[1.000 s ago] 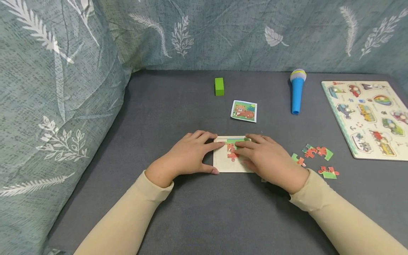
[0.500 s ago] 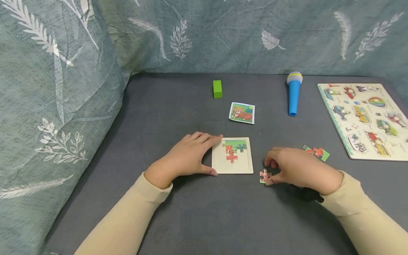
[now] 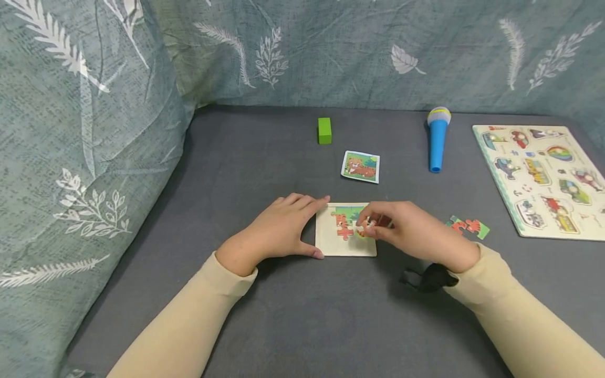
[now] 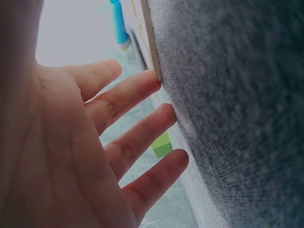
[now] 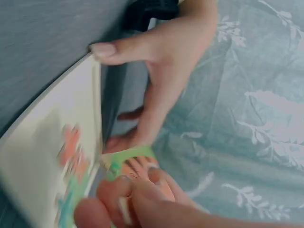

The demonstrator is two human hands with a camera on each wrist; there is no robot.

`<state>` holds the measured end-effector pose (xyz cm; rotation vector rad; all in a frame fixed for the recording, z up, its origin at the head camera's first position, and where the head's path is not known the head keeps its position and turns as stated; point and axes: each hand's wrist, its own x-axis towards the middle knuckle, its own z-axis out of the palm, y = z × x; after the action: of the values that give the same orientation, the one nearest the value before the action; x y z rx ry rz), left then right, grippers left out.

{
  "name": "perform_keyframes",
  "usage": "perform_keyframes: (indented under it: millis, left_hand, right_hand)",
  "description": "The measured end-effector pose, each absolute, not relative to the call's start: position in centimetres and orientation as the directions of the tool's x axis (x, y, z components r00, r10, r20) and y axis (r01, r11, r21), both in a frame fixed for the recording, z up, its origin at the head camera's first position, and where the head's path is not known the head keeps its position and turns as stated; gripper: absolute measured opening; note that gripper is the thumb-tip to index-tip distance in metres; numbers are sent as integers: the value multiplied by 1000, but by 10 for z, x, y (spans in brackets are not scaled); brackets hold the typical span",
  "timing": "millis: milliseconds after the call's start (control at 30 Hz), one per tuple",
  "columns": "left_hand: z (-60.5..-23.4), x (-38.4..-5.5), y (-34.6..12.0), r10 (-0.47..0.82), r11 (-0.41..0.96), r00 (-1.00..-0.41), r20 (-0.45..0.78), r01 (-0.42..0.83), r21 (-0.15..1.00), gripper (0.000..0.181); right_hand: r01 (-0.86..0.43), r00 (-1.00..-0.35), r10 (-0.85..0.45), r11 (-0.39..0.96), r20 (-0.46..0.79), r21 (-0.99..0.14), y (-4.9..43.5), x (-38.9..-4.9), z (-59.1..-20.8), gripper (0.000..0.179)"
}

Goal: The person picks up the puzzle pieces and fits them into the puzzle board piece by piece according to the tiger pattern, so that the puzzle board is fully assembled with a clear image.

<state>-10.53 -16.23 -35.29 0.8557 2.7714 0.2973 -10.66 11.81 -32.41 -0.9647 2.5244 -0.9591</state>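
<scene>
A cream puzzle board (image 3: 326,247) lies on the table, with a few joined tiger pieces (image 3: 344,229) on its upper part. My left hand (image 3: 269,233) rests at the board's left side, fingers extended toward its far corner and thumb at its near corner. In the left wrist view, the left hand's fingers (image 4: 142,137) are spread, one touching the board's edge. Low over the board's right half, my right hand (image 3: 406,231) pinches a puzzle piece (image 5: 137,164), striped orange with a straight green edge. Those fingers partly cover it.
More puzzle pieces (image 3: 472,227) lie right of the board, partly behind the right hand. Beyond the board are a tiger picture card (image 3: 361,167), a green block (image 3: 324,131) and a blue toy microphone (image 3: 438,144). A peg puzzle board (image 3: 543,178) lies far right.
My right hand moved from the board to the table at its right, took hold of a puzzle piece, and carried it back left over the board. The left hand stayed at the board's left side.
</scene>
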Motion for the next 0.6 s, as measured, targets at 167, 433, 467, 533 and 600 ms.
perform_keyframes:
  millis: [167,433,467,533,600]
  left_hand:
    - [-352,-105,-163,571,811,-805,-159,523,263,112]
    - [-354,-102,-162,575,806,-806,-145,527,267,112]
    - [-354,-102,-162,577,804,-805,-138,531,268,111]
    - [-354,-102,-163,578,803,-806,-129,534,264,111]
    - [-354,-101,-165,570,809,-811,-128,527,261,111]
  right_hand:
    - [-371,-819,-571,596,-51,-712,79,-118,-334,5]
    - [-596,-788,-600,687,138,-414,70,-106,-351,14]
    - [-632,-767,-619,686,169,-360,72,-102,-352,16]
    - [-693,-719,-664,666,204,-274,77,-94,-352,20]
    - [-737,-675,-708,639,208,-218,78,-88,-354,26]
